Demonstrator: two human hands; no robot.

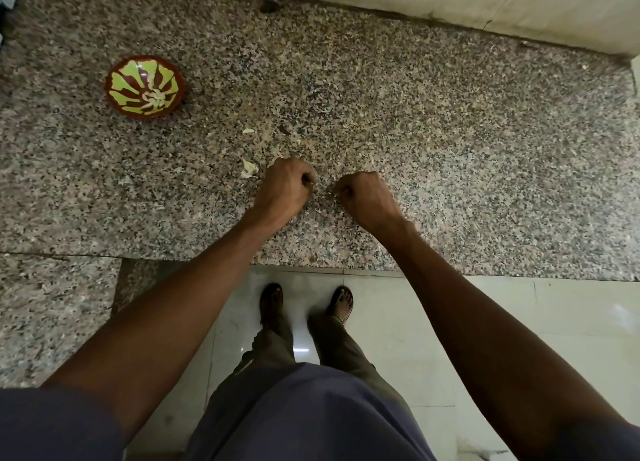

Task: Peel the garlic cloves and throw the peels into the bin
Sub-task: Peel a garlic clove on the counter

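Seen from above at a speckled granite counter (415,121): left hand (282,188) and right hand (369,199) side by side near the front edge, a narrow gap between them, knuckles up. Fingers of both curled tightly under; cannot tell whether a garlic clove sits inside either fist, the fingertips being hidden beneath. Pale garlic peels (248,169) lying on the stone just left of the left hand, one more scrap (248,131) a little farther back. Red-and-green patterned bowl (144,87) well off to the left rear, holding peeled garlic cloves (154,97) at its centre. Broad stretch of bare granite to the right of the hands and behind them, running back to a pale wall (450,0) along the rear edge. Front edge of the counter just behind the wrists, stepping down at the left to a lower granite slab (52,315). Glossy pale floor tiles (519,322) below, with sandalled feet (341,303) set close to the counter's edge.
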